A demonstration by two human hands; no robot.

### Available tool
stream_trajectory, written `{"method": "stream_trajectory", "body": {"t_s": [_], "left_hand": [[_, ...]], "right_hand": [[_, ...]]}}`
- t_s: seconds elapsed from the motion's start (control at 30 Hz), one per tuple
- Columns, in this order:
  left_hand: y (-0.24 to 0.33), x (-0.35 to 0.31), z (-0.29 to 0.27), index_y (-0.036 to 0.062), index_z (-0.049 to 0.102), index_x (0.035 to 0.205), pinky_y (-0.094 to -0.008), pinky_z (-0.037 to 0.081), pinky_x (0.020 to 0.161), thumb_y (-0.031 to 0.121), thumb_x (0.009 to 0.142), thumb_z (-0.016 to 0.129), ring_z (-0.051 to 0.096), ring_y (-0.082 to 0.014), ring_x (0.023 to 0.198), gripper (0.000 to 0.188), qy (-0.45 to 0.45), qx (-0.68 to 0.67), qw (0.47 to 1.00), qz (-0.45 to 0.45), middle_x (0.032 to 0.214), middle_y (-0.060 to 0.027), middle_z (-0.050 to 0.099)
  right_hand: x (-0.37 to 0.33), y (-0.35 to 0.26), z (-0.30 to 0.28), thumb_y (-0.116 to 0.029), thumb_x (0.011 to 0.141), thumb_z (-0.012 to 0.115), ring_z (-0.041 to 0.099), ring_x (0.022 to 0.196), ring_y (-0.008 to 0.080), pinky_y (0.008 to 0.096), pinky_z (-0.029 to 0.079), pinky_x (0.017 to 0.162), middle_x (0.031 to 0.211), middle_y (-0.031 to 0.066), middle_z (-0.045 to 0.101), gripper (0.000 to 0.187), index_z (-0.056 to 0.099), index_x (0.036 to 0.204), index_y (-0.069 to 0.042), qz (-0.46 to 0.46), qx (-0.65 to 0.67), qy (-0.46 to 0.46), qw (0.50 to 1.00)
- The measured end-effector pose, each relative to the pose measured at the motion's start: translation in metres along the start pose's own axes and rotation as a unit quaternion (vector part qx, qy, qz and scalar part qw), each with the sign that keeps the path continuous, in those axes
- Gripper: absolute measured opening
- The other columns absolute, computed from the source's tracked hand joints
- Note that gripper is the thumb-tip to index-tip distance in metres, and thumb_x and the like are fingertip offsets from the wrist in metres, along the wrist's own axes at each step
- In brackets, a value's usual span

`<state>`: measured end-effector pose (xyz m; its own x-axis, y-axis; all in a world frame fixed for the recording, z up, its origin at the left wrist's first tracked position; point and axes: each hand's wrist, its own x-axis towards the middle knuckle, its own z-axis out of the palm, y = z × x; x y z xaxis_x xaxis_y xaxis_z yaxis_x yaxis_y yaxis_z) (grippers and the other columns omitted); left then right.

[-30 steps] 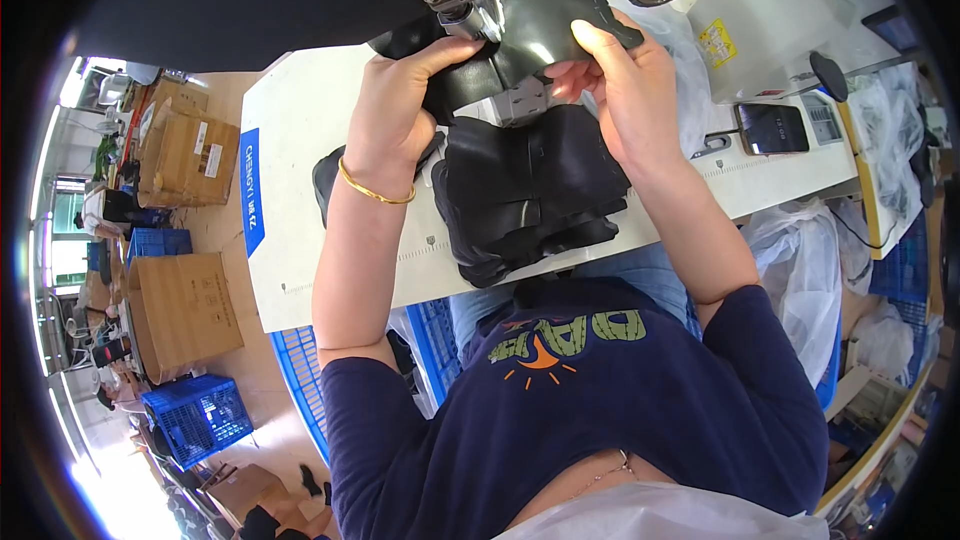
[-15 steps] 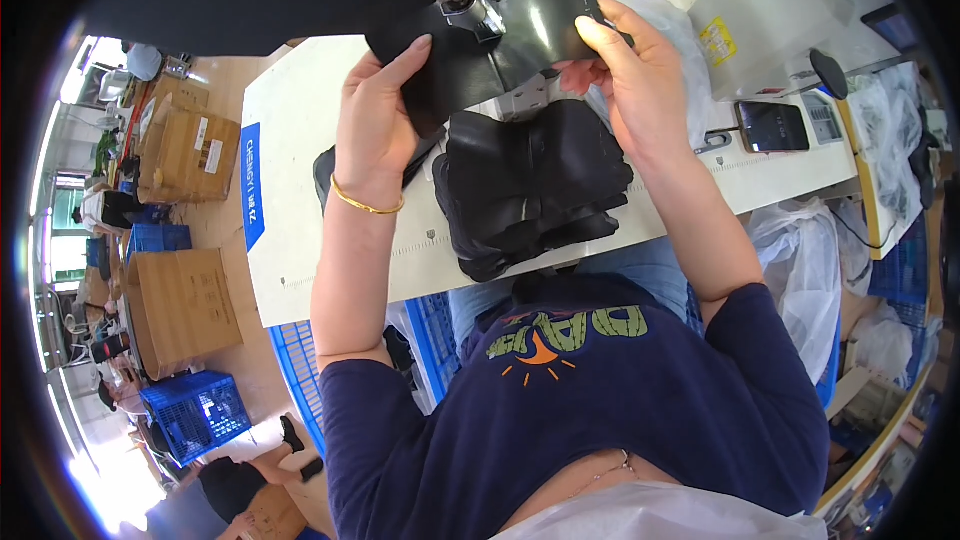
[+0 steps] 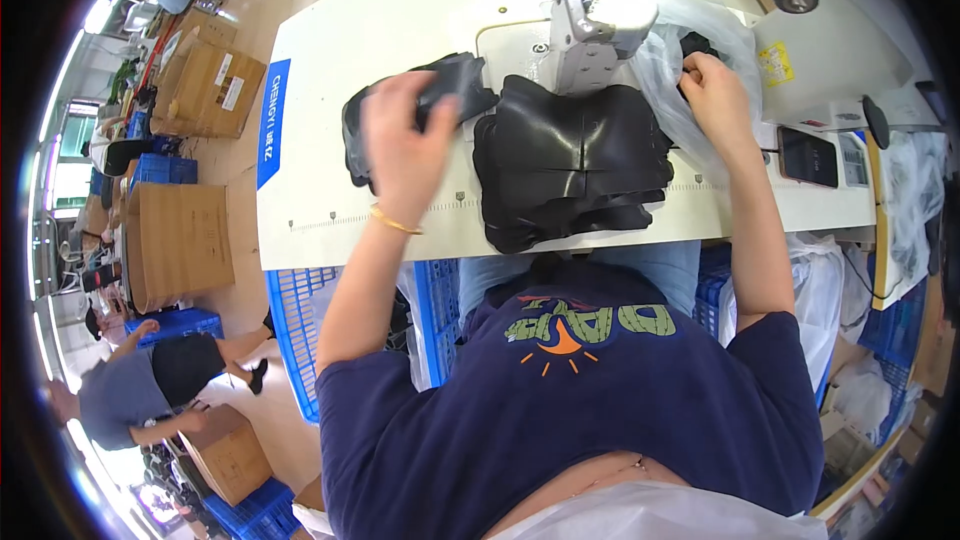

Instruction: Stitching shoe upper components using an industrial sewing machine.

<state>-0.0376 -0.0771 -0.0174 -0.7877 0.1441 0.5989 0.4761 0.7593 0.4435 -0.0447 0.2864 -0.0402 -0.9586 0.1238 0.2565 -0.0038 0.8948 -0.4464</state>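
My left hand, smeared by motion, is over the left pile of black sheet pieces, thumb and fingers apart. The top piece there is blurred too. My right hand reaches to a clear plastic bag on the right, fingers curled together at its opening. Something black shows in the bag beside the fingertips; what they pinch is hidden. Between my hands lies a thick stack of shiny black leather-like pieces, creased down the middle. Just beyond the stack stands the sewing machine, nothing visibly under its needle area.
A phone lies on the white table at the right. Blue crates stand below its front edge. Cardboard boxes are on the floor at the left, where another person is passing.
The black piece held by both hands at the machine is gone from there. My left hand has moved down-left to the left pile, my right hand rightward to the bag. The view has shifted.
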Motion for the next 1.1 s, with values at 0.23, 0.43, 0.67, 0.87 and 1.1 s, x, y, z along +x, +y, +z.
{"method": "stream_trajectory", "body": {"t_s": [0.23, 0.43, 0.67, 0.87, 1.1], "left_hand": [[0.043, 0.002, 0.046, -0.0017, 0.058, 0.111, -0.0364, 0.045, 0.088, 0.034, 0.070, 0.078, 0.057, -0.0270, 0.100, 0.058, -0.191, -0.134, 0.959, -0.161, 0.101, -0.0161, 0.060], [0.034, 0.008, 0.058, -0.0010, 0.059, 0.107, -0.0304, 0.049, 0.077, 0.025, 0.072, 0.077, 0.061, -0.0195, 0.086, 0.047, -0.137, -0.155, 0.969, -0.132, 0.094, -0.0124, 0.063], [0.028, 0.009, 0.065, -0.0023, 0.063, 0.096, -0.0186, 0.046, 0.067, 0.002, 0.082, 0.066, 0.057, -0.0054, 0.071, 0.015, -0.114, -0.336, 0.906, -0.229, 0.081, -0.0030, 0.064], [0.030, 0.001, 0.046, -0.0009, 0.063, 0.094, -0.0219, 0.047, 0.066, 0.002, 0.077, 0.065, 0.058, -0.0076, 0.069, 0.017, -0.068, -0.354, 0.899, -0.251, 0.076, -0.0041, 0.063], [0.031, 0.013, 0.040, -0.0008, 0.064, 0.090, -0.0296, 0.045, 0.066, 0.017, 0.078, 0.064, 0.057, -0.0169, 0.070, 0.021, -0.164, -0.140, 0.965, -0.147, 0.078, -0.0069, 0.063]], "right_hand": [[0.003, -0.011, -0.009, -0.027, 0.085, 0.060, 0.062, 0.076, 0.0308, 0.0388, 0.047, 0.066, 0.082, 0.0116, 0.066, 0.020, 0.066, 0.089, -0.008, 0.080, 0.013, 0.023, 0.996], [0.004, 0.005, -0.004, -0.024, 0.088, 0.057, 0.063, 0.082, 0.0332, 0.0379, 0.048, 0.072, 0.090, 0.0137, 0.067, 0.022, 0.068, 0.098, -0.008, -0.011, -0.010, 0.130, 0.991], [-0.003, -0.002, -0.012, -0.017, 0.092, 0.050, 0.066, 0.078, 0.0262, 0.0334, 0.050, 0.070, 0.096, 0.0115, 0.068, 0.024, 0.064, 0.105, -0.003, -0.016, 0.028, 0.123, 0.992], [-0.050, -0.077, -0.023, -0.013, 0.095, 0.050, 0.063, 0.063, 0.0121, 0.0215, 0.048, 0.055, 0.085, 0.0131, 0.068, 0.016, 0.058, 0.097, 0.001, 0.040, 0.540, -0.161, 0.825], [-0.077, -0.097, -0.004, -0.015, 0.092, 0.057, 0.058, 0.065, 0.0073, 0.0211, 0.047, 0.059, 0.079, 0.0053, 0.066, 0.012, 0.059, 0.092, -0.003, 0.047, 0.538, -0.310, 0.783]]}}
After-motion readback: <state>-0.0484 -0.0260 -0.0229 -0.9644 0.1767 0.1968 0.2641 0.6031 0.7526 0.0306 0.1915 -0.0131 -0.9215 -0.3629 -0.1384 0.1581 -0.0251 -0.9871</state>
